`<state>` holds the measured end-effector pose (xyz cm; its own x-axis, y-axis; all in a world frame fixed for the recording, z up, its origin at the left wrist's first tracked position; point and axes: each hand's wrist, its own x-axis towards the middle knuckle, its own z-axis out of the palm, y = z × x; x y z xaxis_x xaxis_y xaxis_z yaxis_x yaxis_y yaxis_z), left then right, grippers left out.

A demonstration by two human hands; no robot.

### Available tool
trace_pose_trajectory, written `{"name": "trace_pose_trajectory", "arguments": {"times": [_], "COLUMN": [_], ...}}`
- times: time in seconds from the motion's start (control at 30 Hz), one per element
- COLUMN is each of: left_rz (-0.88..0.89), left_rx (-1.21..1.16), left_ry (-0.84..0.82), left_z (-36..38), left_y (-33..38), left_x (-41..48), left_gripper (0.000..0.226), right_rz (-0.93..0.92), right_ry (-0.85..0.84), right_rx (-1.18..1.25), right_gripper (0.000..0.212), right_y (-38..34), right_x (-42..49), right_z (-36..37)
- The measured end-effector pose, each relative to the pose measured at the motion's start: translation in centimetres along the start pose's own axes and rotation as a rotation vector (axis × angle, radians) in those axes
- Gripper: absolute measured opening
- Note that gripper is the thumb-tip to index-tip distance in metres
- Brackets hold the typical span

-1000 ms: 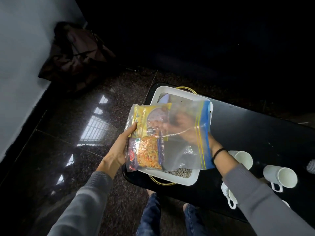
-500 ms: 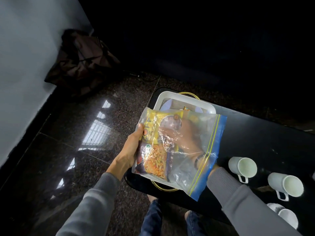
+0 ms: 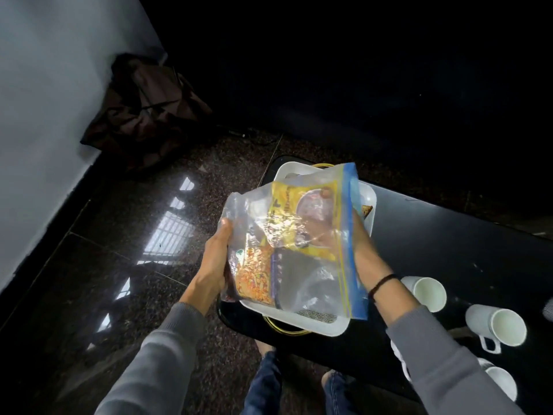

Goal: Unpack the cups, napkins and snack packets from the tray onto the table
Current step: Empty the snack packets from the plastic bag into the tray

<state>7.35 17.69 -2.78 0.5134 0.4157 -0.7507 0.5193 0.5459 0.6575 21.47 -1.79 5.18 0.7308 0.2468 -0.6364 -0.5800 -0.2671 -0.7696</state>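
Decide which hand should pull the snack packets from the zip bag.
Probably right: the right hand sits at the blue mouth of the clear plastic zip bag; the left hand grips its closed end.

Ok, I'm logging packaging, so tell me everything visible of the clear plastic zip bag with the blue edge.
The clear plastic zip bag is glossy and crinkled, with a blue zip strip down its right edge. Inside: a yellow snack packet and an orange snack packet. It is held tilted over the white tray; the left hand grips its left edge, the right hand its zip side.
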Motion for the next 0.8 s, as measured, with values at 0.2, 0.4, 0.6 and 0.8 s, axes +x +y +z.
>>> {"name": "trace_pose_trajectory", "arguments": {"times": [0.2,0.4,0.6,0.8], "left_rz": [-0.075,-0.094,-0.092,-0.098], "left_rx": [-0.103,-0.195,-0.153,-0.112], "left_ry": [0.189,0.281,0.319,0.286], "left_z": [-3.4,-6.2,-7.4,-7.5], "left_y": [-0.9,-1.9,-2.4,-2.7], "left_x": [-0.3,-0.6,-0.6,-0.4], "left_gripper": [0.053,0.041,0.038,0.042], "right_rz": [-0.237,-0.182,-0.021,0.170], "right_ry": [-0.028,0.198,0.311,0.112], "right_rx": [-0.032,0.100,-0.212,-0.257], "right_gripper": [0.020,0.022,0.015,0.027], "right_y": [-1.3,1.4,7.4,11.6], "right_x": [-2.3,-2.8,-0.8,1.4], "right_z": [-4.1,-7.8,-7.8,-6.0]}}
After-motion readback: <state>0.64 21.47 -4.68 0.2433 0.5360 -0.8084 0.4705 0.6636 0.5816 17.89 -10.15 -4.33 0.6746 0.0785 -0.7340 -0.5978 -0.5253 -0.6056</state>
